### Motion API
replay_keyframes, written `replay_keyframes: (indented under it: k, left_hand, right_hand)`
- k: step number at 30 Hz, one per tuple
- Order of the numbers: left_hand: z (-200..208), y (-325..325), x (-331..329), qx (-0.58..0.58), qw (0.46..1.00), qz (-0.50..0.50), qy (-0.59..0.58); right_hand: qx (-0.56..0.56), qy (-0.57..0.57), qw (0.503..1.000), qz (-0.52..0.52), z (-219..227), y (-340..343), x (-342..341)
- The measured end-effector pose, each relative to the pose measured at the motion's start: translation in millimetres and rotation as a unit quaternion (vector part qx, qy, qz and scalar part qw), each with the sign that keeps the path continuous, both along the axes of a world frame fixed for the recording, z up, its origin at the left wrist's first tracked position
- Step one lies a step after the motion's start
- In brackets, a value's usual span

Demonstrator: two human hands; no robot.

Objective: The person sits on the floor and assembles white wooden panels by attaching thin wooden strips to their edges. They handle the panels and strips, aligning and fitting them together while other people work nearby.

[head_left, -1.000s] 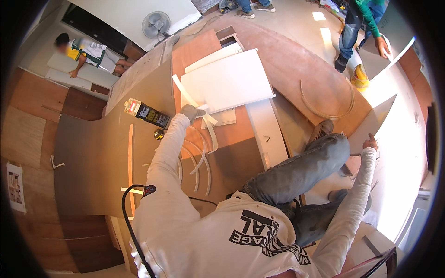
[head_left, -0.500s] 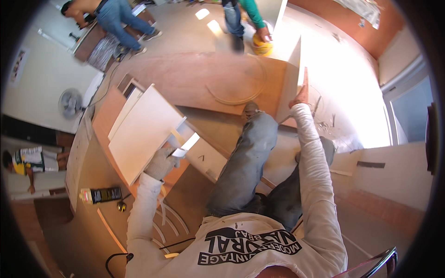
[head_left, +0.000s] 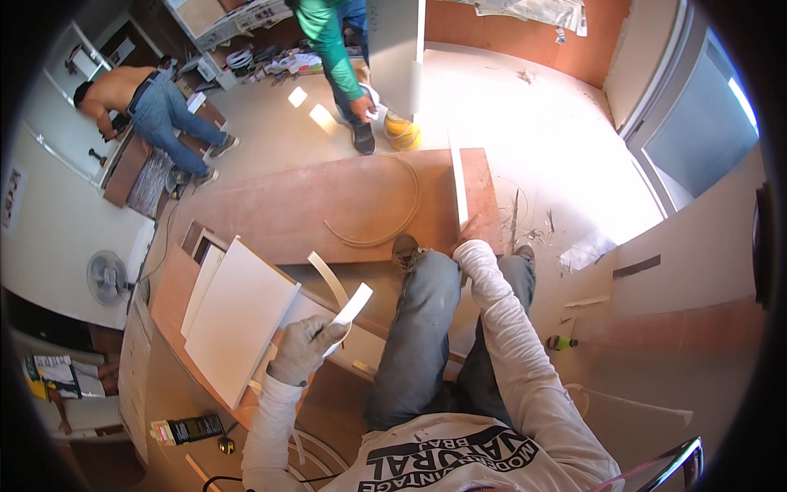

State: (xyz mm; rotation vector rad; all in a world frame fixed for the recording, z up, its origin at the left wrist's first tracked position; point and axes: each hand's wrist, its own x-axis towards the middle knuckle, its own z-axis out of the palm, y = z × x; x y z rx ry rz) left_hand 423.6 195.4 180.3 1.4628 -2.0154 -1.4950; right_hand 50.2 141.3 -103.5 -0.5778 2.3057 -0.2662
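My left hand (head_left: 305, 348), in a grey work glove, is closed around white edging strips (head_left: 354, 305); one flat end and a curled length stick out above the fingers. It is just right of some white panels (head_left: 238, 316) stacked at a tilt. My bare right hand (head_left: 474, 233) grips the near end of a narrow white board (head_left: 458, 180), seen almost edge-on, in front of my knees. Bright light washes out the board's far end, and part of the grip is hidden.
A long brown board (head_left: 287, 205) with a looped thin strip (head_left: 414, 193) lies ahead. A person in a green sleeve (head_left: 328, 53) stands beside a yellow bucket (head_left: 402, 133). Another person bends at far left. A fan (head_left: 108, 277), a black box (head_left: 187, 430) and a green bottle (head_left: 561, 343) are around me.
My right hand has drawn the white board nearer and to the left. The left hand still holds the strips, now slightly lower. My view has shifted, and the green-sleeved arm has left the bucket.
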Motion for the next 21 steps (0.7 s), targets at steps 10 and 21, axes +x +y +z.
replay_keyframes:
  k: [10,21]
  left_hand:
    - [5.2,8.5,-17.0,-0.012,0.999,-0.034,-0.001]
    - [5.0,10.2,-37.4,-0.028,0.982,-0.127,0.137]
  right_hand:
    - [-0.005,0.107,0.954,0.279,118.0,19.1,-7.5]
    - [-0.586,-0.051,0.796,0.141,171.8,40.8,43.3]
